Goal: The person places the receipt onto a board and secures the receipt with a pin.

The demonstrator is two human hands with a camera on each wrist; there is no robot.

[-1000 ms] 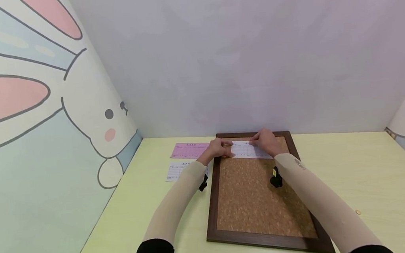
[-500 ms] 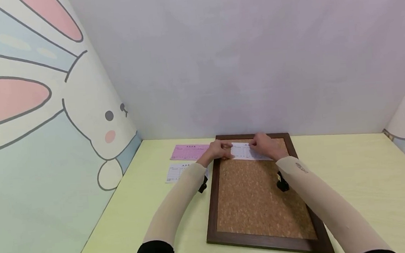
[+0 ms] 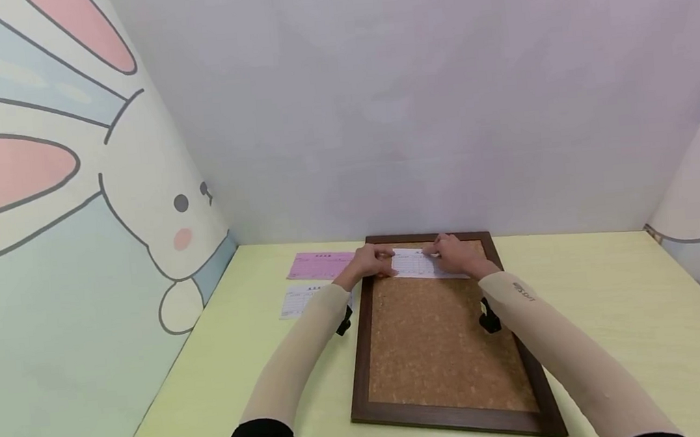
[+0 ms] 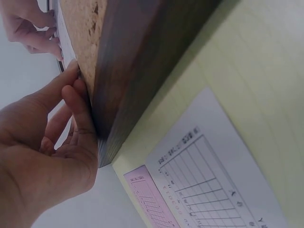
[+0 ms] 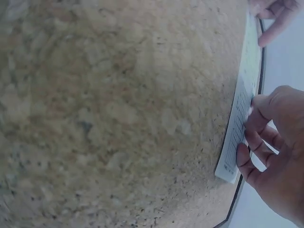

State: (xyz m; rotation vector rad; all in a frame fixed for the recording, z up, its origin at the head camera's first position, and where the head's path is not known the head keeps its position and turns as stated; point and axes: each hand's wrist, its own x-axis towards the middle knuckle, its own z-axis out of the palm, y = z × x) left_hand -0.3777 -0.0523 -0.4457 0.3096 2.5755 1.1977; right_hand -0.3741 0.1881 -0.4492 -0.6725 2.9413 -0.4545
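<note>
A white printed form slip lies across the far end of the cork board, flat against the cork. My left hand rests at the slip's left edge, thumb and forefinger tips pressing there with a gap between them. My right hand is on the slip's right half, its fingertips touching the paper near the upper edge. In the right wrist view, the right fingers bend toward the slip. Whether they pinch something small is hidden.
Left of the board, a pink form slip and another white form slip lie on the pale table. The board's dark wooden frame has a raised edge. A grey wall stands behind.
My right hand has lowered slightly onto the slip and its fingers lie flatter on it. The left hand stays at the slip's left edge. The view has shifted slightly.
</note>
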